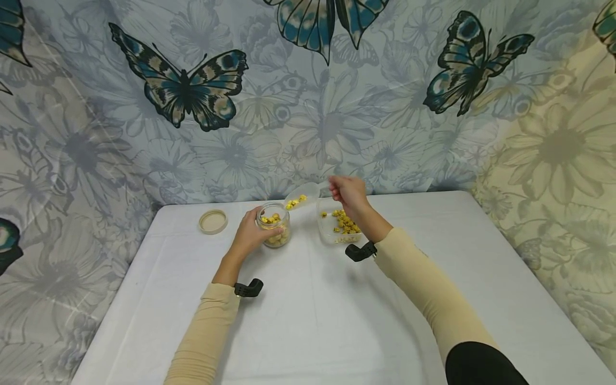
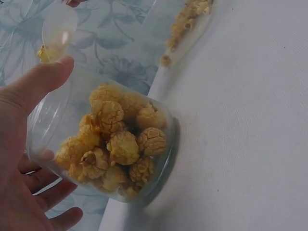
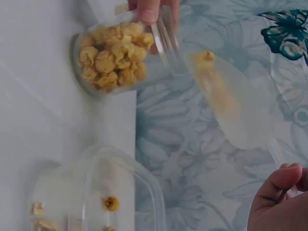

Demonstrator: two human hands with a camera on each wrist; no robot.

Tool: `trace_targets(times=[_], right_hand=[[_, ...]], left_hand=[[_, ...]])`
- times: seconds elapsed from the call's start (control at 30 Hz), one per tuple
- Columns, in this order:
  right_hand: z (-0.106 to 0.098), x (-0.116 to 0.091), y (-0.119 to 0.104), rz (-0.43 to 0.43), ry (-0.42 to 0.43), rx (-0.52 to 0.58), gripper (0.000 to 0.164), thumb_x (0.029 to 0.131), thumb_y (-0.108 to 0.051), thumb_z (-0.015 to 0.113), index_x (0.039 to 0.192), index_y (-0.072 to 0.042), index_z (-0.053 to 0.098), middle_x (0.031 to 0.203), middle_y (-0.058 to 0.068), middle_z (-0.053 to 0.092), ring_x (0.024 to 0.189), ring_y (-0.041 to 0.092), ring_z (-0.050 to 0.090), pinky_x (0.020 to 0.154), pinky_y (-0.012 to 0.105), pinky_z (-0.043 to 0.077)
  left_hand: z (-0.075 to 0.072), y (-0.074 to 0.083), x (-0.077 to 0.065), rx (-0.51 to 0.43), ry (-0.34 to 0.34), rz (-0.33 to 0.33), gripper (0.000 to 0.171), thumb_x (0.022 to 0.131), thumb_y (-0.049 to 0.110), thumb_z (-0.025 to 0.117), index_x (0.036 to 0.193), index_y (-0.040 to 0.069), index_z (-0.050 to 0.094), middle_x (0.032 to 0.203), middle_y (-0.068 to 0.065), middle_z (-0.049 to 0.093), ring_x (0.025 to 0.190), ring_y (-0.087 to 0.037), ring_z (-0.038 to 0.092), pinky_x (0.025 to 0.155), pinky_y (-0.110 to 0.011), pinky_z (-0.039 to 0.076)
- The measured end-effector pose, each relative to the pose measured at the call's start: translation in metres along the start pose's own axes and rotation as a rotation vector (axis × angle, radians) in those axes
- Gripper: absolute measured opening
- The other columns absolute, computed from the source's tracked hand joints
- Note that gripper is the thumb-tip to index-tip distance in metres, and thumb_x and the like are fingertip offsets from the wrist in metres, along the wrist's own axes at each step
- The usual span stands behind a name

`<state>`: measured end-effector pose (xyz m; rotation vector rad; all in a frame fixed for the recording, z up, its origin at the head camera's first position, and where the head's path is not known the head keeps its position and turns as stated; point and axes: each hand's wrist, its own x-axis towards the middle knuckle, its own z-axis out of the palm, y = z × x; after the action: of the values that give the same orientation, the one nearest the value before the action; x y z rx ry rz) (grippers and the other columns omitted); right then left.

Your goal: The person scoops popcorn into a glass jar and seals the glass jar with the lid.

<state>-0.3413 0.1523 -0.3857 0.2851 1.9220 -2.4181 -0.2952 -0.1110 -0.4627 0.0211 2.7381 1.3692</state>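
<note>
A glass jar (image 1: 277, 240) partly filled with caramel popcorn (image 2: 120, 144) stands upright on the table. My left hand (image 1: 250, 232) grips it near the rim, thumb on one side and fingers on the other. My right hand (image 1: 350, 198) pinches the thin handle of a translucent plastic scoop (image 1: 308, 190). Several popcorn pieces (image 1: 295, 202) lie in the scoop, whose front edge is close to the jar's mouth in the right wrist view. Below the right hand sits a clear plastic container (image 1: 326, 235) with more popcorn, partly hidden by that hand.
A round jar lid (image 1: 213, 222) lies on the white-covered table (image 1: 308, 321), left of the jar. Behind the table's far edge hangs a butterfly-patterned cloth (image 1: 332, 128).
</note>
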Motion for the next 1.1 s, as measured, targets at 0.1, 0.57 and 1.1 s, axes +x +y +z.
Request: trace_targets(times=[0.1,0.57,1.1], right_hand=[[0.003,-0.001,-0.003,-0.014,-0.008,-0.028,0.026,0.094,-0.011,0.062,0.109,0.01,0.062,0.057,-0.005,0.058,0.048,0.004,0.048,0.045,0.014,0.042],[0.012,-0.007,-0.012,-0.05,-0.02,-0.08,0.016,0.094,-0.016,0.064,0.1,-0.001,0.067,0.061,-0.003,0.059,0.048,0.005,0.049,0.045,0.016,0.042],[0.026,-0.011,-0.026,-0.105,-0.061,-0.209,0.029,0.094,-0.016,0.064,0.11,0.008,0.065,0.06,-0.003,0.058,0.047,0.005,0.047,0.044,0.016,0.041]], left_hand=[[0.0,-0.001,0.0,-0.006,0.002,0.004,0.1,0.075,0.047,0.08,0.151,0.005,0.031,0.149,-0.019,0.038,0.141,-0.037,0.035,0.117,-0.054,0.029],[0.005,-0.008,0.002,-0.013,0.032,0.022,0.097,0.074,0.049,0.08,0.149,0.008,0.034,0.149,-0.016,0.039,0.141,-0.035,0.036,0.116,-0.053,0.03],[0.006,-0.005,-0.002,-0.001,0.04,0.006,0.097,0.075,0.051,0.079,0.15,0.01,0.032,0.149,-0.015,0.039,0.142,-0.034,0.035,0.117,-0.053,0.03]])
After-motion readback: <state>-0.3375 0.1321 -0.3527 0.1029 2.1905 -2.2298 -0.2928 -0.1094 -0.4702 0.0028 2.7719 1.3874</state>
